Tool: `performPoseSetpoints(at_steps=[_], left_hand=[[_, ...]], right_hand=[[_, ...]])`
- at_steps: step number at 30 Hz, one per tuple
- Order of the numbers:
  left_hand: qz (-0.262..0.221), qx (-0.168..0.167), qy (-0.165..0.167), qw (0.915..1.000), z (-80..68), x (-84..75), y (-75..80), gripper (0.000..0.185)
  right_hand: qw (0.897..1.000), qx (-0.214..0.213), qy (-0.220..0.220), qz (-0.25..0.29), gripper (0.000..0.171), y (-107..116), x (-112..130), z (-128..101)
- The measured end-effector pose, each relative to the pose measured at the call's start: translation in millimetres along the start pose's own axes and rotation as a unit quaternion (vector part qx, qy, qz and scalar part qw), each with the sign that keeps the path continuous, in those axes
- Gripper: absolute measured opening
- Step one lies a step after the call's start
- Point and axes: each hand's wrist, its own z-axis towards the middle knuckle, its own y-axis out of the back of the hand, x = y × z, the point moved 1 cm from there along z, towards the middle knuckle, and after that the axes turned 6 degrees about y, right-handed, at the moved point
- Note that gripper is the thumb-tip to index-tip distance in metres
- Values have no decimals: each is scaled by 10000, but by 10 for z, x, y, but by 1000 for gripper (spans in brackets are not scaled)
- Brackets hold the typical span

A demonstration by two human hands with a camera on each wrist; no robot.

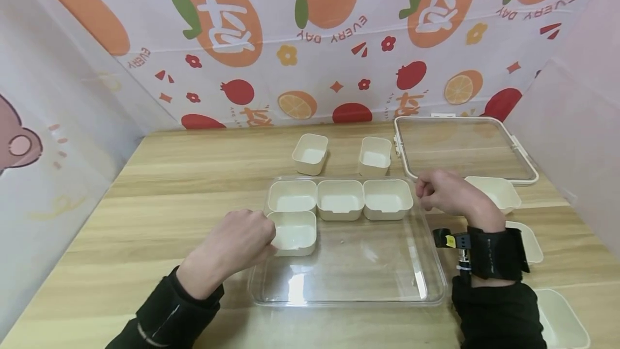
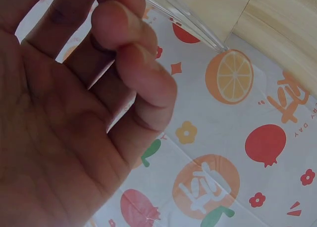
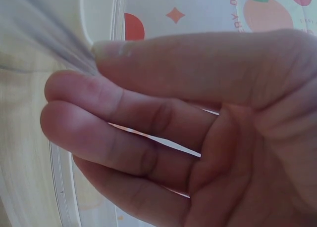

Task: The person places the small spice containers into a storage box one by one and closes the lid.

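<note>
A clear plastic tray (image 1: 358,279) lies in the middle of the wooden table. It holds a back row of three cream cups (image 1: 340,199) and a fourth cream cup (image 1: 293,233) at the front left. My left hand (image 1: 265,231) sits with curled fingers (image 2: 136,54) at the tray's left rim, right beside the fourth cup. The clear rim (image 2: 188,19) runs out from under the fingertips. My right hand (image 1: 420,190) is at the tray's back right corner. There its thumb (image 3: 163,59) and fingers pinch the blurred clear rim (image 3: 54,34).
Two loose cream cups (image 1: 310,153) (image 1: 375,155) stand behind the tray. A clear lid with a white frame (image 1: 528,174) lies at the back right. More cream cups (image 1: 499,190) (image 1: 562,319) sit along the right edge. Printed cloth walls close in three sides.
</note>
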Motion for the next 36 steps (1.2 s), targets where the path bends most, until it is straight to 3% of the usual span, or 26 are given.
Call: performPoseSetpoints(at_steps=[11,20,36], left_hand=[[-590,481,352,9965,22,32,42,39],[-652,486,455,9956,9,27,28,37],[-453,390,316,9977,33,7,23,41]], right_hand=[[10000,-8,-3,-41,12,8,38,38],[10000,-4,-32,-53,13,0,45,48],[10000,28,-55,-37,11,10,4,10]])
